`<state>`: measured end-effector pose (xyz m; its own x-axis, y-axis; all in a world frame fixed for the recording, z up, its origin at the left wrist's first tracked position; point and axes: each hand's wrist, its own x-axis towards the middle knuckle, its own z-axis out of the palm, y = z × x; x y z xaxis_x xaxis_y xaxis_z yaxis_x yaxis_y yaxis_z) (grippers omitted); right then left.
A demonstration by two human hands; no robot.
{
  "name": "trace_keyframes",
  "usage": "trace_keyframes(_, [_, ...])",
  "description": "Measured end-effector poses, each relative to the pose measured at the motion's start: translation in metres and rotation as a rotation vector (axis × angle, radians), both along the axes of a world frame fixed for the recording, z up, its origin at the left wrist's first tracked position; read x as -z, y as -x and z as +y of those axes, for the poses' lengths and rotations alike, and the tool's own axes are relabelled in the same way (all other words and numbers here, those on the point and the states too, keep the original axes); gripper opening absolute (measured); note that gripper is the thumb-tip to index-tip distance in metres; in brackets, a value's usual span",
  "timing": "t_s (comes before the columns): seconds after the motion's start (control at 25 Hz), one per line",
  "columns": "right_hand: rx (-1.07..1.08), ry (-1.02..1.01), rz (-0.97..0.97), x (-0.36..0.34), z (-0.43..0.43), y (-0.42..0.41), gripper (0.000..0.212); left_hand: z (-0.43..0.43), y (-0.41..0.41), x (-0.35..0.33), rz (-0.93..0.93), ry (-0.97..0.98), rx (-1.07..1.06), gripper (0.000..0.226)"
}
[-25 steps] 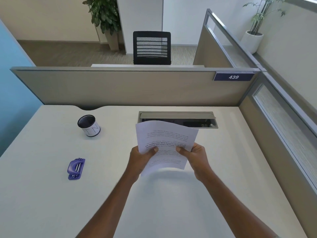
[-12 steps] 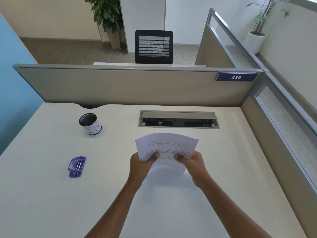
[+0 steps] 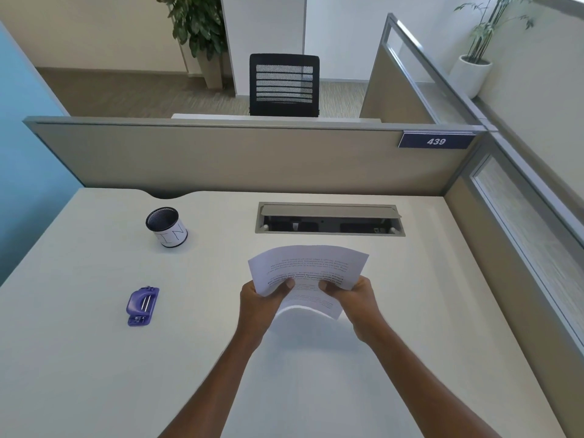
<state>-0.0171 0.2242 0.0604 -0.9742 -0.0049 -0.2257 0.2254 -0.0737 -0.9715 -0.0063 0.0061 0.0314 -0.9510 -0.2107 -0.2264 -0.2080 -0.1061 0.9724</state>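
Note:
A few white printed sheets of paper are held above the middle of the white desk, bowed and tipped away from me with the far edge low. My left hand grips the paper's left side, thumb on top. My right hand grips the right side the same way. A purple hole punch lies on the desk to the left of my hands. A black mesh pen cup with a white band stands further back on the left, with nothing visible inside.
An open cable hatch is set into the desk just beyond the paper. Beige partitions close off the back and right side, one bearing a sign reading 439. A black chair stands past the partition.
The paper has tilted forward and down from a more upright position, its top edge dropping below the cable hatch. Both hands keep their grip and have lowered slightly.

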Motion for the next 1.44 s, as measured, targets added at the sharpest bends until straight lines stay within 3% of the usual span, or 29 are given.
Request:
trace_keyframes(0.44, [0.010, 0.014, -0.024, 0.010, -0.002, 0.000, 0.037, 0.006, -0.011, 0.000, -0.013, 0.028, -0.014, 0.012])
trace_keyframes(0.6, [0.014, 0.017, -0.035, 0.014, -0.002, -0.001, 0.032, 0.009, -0.012, 0.003, -0.028, 0.041, -0.006, 0.017])
trace_keyframes(0.72, [-0.015, 0.009, -0.033, 0.010, 0.004, 0.000, 0.036, 0.007, -0.011, -0.002, -0.027, -0.002, -0.006, 0.033])
trace_keyframes(0.88, [-0.075, -0.024, -0.041, 0.011, 0.021, -0.001, 0.028, -0.007, -0.003, -0.015, 0.008, -0.112, -0.031, 0.036])
trace_keyframes(1.12, [-0.023, 0.116, -0.139, 0.020, 0.034, -0.006, 0.031, -0.021, 0.009, -0.022, 0.039, -0.501, 0.011, 0.049])
trace_keyframes(1.28, [-0.005, 0.297, -0.100, 0.015, 0.013, -0.008, 0.038, -0.009, 0.008, -0.019, 0.006, -0.648, 0.013, 0.063])
trace_keyframes(1.44, [0.095, 0.299, -0.078, 0.012, -0.001, -0.003, 0.039, 0.001, 0.004, -0.013, -0.005, -0.680, 0.035, 0.064])
